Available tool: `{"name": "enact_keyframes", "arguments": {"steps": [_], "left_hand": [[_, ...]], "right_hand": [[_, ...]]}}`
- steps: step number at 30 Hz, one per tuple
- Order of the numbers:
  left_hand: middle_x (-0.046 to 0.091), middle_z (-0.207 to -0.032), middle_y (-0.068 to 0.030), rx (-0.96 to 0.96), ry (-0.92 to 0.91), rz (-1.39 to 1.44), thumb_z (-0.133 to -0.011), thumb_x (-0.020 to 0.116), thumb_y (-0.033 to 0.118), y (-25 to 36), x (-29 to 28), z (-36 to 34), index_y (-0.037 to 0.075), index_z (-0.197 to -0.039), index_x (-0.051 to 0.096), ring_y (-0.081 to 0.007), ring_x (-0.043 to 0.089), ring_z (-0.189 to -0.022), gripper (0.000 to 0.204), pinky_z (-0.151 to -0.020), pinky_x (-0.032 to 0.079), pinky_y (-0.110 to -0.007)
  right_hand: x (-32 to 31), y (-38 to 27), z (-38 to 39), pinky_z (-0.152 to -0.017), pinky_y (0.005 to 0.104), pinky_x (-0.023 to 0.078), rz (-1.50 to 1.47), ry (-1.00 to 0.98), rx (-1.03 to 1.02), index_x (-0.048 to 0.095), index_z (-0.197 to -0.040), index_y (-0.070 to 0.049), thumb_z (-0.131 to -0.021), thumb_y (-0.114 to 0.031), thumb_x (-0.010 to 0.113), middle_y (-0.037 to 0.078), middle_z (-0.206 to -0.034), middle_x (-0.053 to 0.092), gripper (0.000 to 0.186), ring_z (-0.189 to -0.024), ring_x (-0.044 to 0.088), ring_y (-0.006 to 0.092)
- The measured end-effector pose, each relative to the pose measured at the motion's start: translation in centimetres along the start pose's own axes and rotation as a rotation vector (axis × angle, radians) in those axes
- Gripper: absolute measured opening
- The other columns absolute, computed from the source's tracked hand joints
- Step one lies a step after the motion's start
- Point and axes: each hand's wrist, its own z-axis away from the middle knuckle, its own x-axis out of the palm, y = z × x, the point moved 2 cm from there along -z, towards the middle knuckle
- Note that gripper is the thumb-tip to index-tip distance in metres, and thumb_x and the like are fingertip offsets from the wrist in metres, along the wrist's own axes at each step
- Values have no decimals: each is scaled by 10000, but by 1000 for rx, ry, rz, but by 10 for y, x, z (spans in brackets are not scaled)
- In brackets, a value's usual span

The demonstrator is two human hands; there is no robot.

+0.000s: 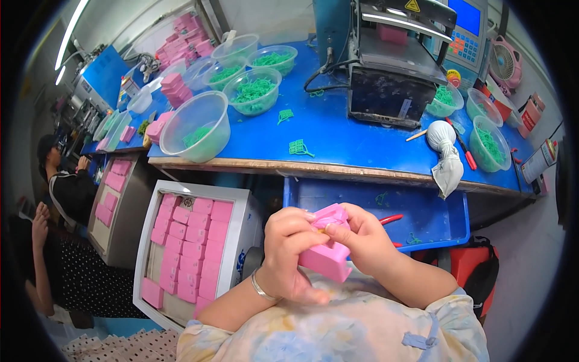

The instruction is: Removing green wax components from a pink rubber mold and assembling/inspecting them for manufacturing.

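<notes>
Close to my body, a pink block (pixel 325 260) that looks like a soft rubber mould is held between both hands. Its upper part is bent back, and a small yellowish bit shows by my right thumb. My left hand (pixel 282 244) grips it from the left, with fingers curled over its top and the thumb low, pointing right. My right hand (pixel 369 236) pinches its upper right side between thumb and fingers. What lies inside the fold is mostly hidden by the fingers.
A blue tray (pixel 443 208) with red-handled pliers (pixel 392 219) lies beyond my hands. Left stands a white-framed box (pixel 234 241) of pink blocks. The blue bench (pixel 356 154) bears a black press (pixel 386 90), bowls of green pieces (pixel 253 90) and a white cloth bundle (pixel 443 142). Other people are at left.
</notes>
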Motion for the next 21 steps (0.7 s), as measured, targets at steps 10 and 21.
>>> {"name": "enact_keyframes", "arguments": {"steps": [10,21], "left_hand": [[480,-928,-91,-806,263,674,-718,672,-44,2,13,7,-8,-906,541,-119,475,-897,232,-784,418,-254],[498,-895,-54,-821,71,633,-747,661,-6,-4,7,16,0,-929,528,-127,507,-851,225,-762,413,-246]], "right_hand": [[-10,-32,0,-626,270,418,1014,-143,-610,562,-879,-21,-729,-93,687,59,-799,526,208,-720,516,151],[-12,-17,4,-654,308,424,923,-121,-351,535,-916,-11,-706,-164,720,102,-802,516,318,-749,518,234]]}}
